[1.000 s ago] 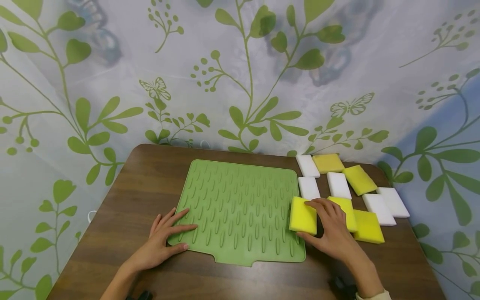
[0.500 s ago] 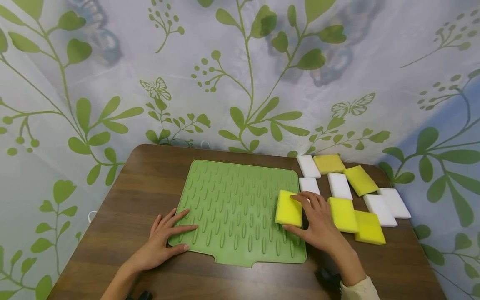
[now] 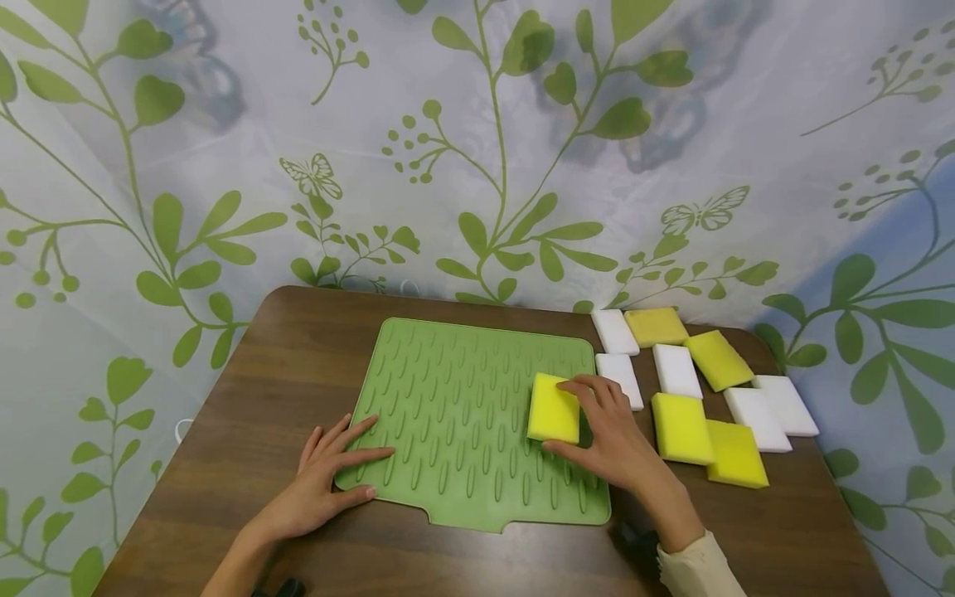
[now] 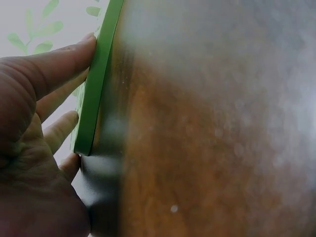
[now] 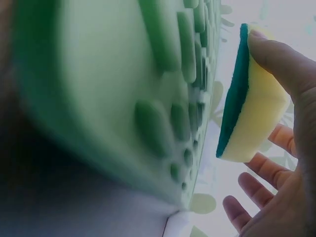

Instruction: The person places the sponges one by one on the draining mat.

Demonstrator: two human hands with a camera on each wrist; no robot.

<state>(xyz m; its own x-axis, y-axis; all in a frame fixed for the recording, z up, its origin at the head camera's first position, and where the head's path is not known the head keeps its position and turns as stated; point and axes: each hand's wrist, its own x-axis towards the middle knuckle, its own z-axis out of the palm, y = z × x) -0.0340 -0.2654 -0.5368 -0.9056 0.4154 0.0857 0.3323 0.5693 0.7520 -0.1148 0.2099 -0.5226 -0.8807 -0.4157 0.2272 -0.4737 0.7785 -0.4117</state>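
A green ridged mat (image 3: 448,398) lies flat on the brown table. My left hand (image 3: 322,474) rests on its lower left corner with the fingers spread; in the left wrist view the thumb (image 4: 64,64) touches the mat's edge (image 4: 96,94). Between thumb and fingers my right hand (image 3: 615,431) pinches a yellow sponge (image 3: 554,410) over the right part of the mat. The right wrist view shows this sponge (image 5: 256,108) with a dark green scouring layer on its underside, held apart from the mat's surface (image 5: 113,108).
Right of the mat lie several yellow sponges (image 3: 682,429) and several white sponge blocks (image 3: 677,371), some touching or overlapping. Brown tabletop (image 3: 246,390) shows to the left of the mat. A leaf-patterned cloth (image 3: 358,141) hangs behind the table.
My right hand has carried the yellow sponge leftward from the mat's right edge to further over the mat, uncovering the sponges on the right. The left hand has stayed in place.
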